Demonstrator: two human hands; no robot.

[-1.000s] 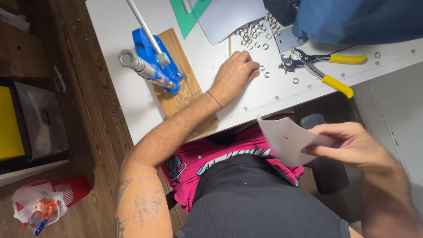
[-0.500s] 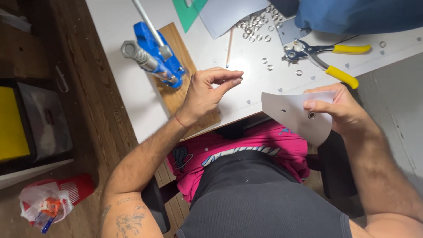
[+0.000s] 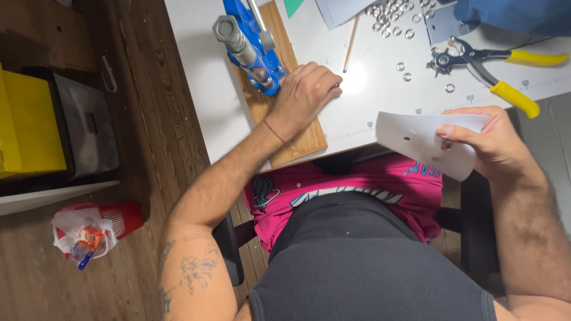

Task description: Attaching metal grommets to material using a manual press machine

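Note:
My left hand (image 3: 304,92) rests with curled fingers on the wooden board (image 3: 297,142), right beside the blue lever press (image 3: 250,50); whether it holds anything is hidden. My right hand (image 3: 491,145) pinches a white paper piece (image 3: 416,139) with small punched holes, held in front of the white table's (image 3: 369,107) near edge. A small metal ring sits on the paper next to my thumb. Several loose metal eyelets (image 3: 392,18) lie scattered on the table beyond.
Yellow-handled punch pliers (image 3: 493,68) lie at the right of the table, a thin wooden stick (image 3: 351,35) in the middle, blue fabric (image 3: 523,15) at the top right. On the wooden floor to the left stand a yellow box (image 3: 27,119) and a red basket with a plastic bag (image 3: 89,232).
My left hand has left the scattered eyelets, come back toward me, and settled by the press. My right hand has lifted the paper from my lap up to the table edge.

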